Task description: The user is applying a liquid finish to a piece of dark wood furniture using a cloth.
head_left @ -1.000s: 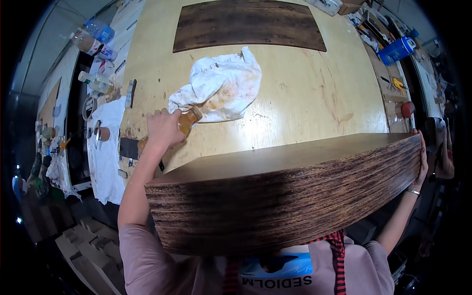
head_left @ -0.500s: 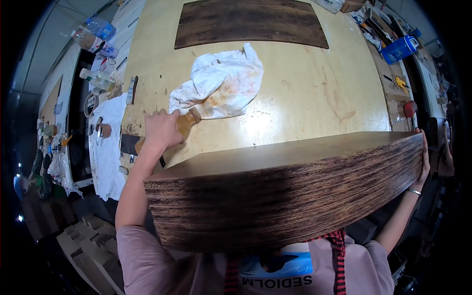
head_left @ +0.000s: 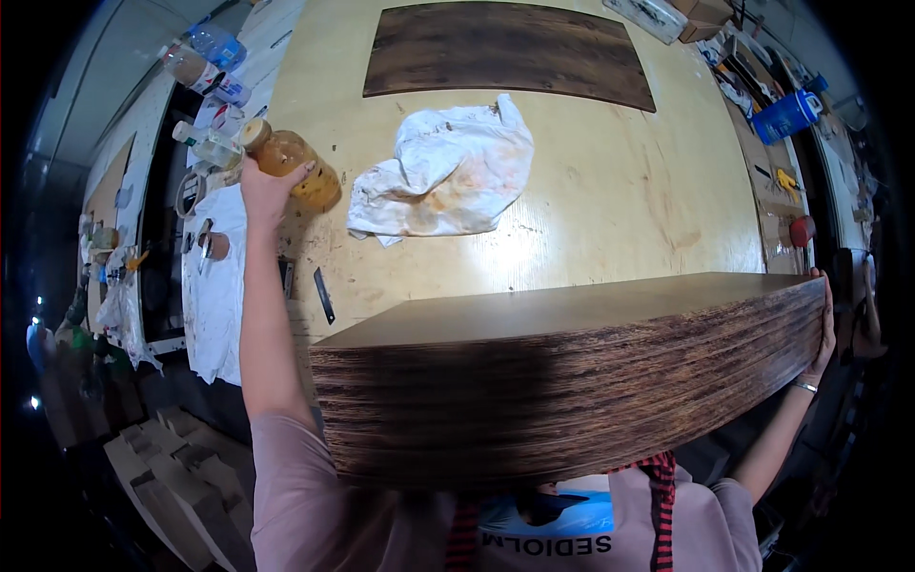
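The left hand (head_left: 267,186) is stretched out to the far left of the worktop (head_left: 610,219), its fingers wrapped around an amber bottle (head_left: 291,164) that lies tilted, cap pointing away to the left, at the worktop's left edge. The right hand (head_left: 822,329) is far off on the other side, fingers curled around the right end of a dark-stained wooden panel (head_left: 572,381). This panel stands on its long edge at the near side of the worktop, its pale unstained face turned up and its dark grained face toward the person. The two hands are well apart, with the whole length of the panel between them.

Beyond the panel, near the middle of the worktop, lies a crumpled white rag (head_left: 448,172) with brownish stains, just right of the bottle. Farther back a second dark-stained board (head_left: 505,52) lies flat. A small dark blade-like tool (head_left: 325,296) rests near the left edge, close to the left forearm. Left of the worktop, plastic bottles (head_left: 205,57) and a white cloth (head_left: 214,276) sit on a side shelf. At the far right stands a blue container (head_left: 783,116).
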Motion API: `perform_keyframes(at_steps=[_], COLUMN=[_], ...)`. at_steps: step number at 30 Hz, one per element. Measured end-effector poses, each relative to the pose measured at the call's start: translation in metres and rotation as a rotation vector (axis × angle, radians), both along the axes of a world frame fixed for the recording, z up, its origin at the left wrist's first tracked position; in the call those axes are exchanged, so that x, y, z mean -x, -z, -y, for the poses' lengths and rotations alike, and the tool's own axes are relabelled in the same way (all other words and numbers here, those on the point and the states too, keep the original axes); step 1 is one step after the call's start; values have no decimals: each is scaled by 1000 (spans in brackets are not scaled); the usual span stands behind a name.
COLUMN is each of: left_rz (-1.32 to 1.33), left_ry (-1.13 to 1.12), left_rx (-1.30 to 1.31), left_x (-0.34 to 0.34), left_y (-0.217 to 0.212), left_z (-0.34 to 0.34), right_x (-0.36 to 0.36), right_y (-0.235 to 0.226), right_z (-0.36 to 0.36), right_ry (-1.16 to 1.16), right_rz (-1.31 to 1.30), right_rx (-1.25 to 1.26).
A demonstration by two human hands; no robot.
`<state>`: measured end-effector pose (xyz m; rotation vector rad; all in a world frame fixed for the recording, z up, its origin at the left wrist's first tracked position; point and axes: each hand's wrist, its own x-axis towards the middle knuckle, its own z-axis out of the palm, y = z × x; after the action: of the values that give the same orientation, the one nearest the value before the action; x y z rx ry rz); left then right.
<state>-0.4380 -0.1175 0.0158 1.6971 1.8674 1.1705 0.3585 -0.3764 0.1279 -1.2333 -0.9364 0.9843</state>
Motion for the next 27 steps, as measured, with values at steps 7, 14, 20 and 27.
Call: perform_keyframes(at_steps=[7,14,20,27], left_rz=[113,-176,-431,-481], left_ry=[6,-219,405,339], left_rx=[-60,37,-146,-63], left_x=[10,-25,-112,-97], left_y=[34,36,50,88], left_z=[-2,45,70,46], right_x=[1,-1,-2,-8], right_y=[1,-1,3,2], right_z=[1,5,2,-1], right_ry=[-9,24,-43,-25], right_rz=[-25,80,114,6], right_rx=[0,14,-10,-10])
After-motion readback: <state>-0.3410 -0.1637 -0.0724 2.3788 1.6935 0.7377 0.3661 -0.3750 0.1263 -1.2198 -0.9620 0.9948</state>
